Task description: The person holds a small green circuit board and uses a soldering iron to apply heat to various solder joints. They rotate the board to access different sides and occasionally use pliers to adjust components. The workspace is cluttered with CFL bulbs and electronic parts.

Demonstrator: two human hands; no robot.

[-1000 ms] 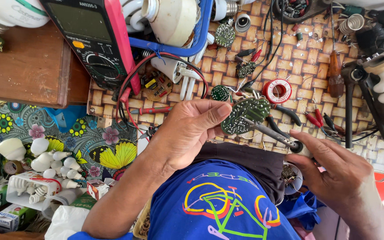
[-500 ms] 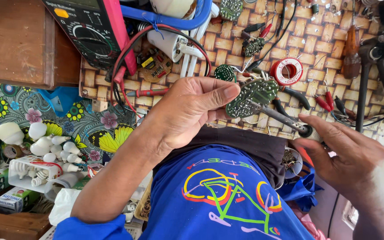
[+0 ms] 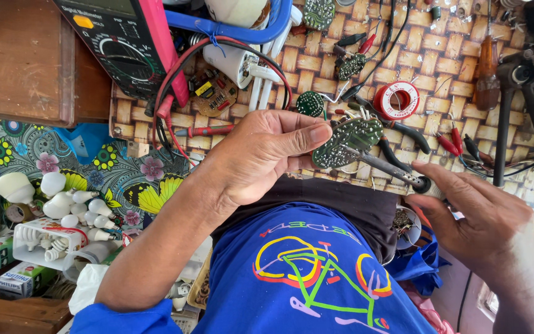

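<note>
Left hand (image 3: 261,154) pinches the round green circuit board (image 3: 348,141); right hand (image 3: 474,213) grips the soldering iron (image 3: 385,166), whose long axis slants up-left, tip touching the board.

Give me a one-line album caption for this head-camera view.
Left hand holds a round green circuit board while right hand brings a soldering iron to it.

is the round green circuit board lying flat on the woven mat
No, the left hand holds the round green circuit board up above the woven mat, with the soldering tool in the right hand touching it.
</note>
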